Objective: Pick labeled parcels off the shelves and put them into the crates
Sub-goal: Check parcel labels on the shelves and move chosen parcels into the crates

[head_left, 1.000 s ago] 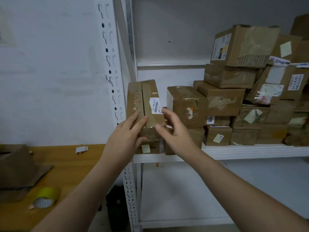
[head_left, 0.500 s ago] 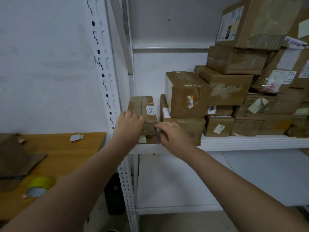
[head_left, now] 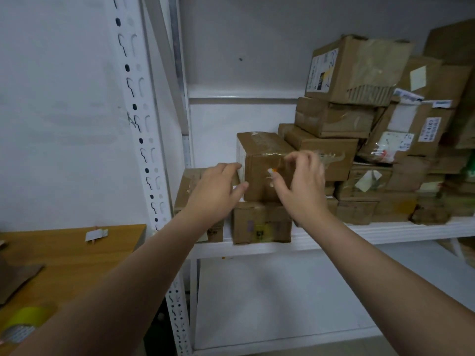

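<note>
With the slim parcel (head_left: 189, 182) put back on the shelf (head_left: 385, 229), left hand (head_left: 216, 187) and right hand (head_left: 302, 183), fingers spread, flanked the taped box (head_left: 259, 163), probably the next pick

hands (head_left: 214, 194) (head_left: 302, 191): 2 | parcels (head_left: 262, 170): about 15, far pile blurred | tape rolls (head_left: 25, 322): 1 | tables (head_left: 77, 255): 1

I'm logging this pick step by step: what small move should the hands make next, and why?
Probably close both hands on the taped cardboard box and lift it straight up. The left hand is at its left edge, the right hand hovers before its front face holding nothing, and it sits on top of a lower box on the shelf.
</note>
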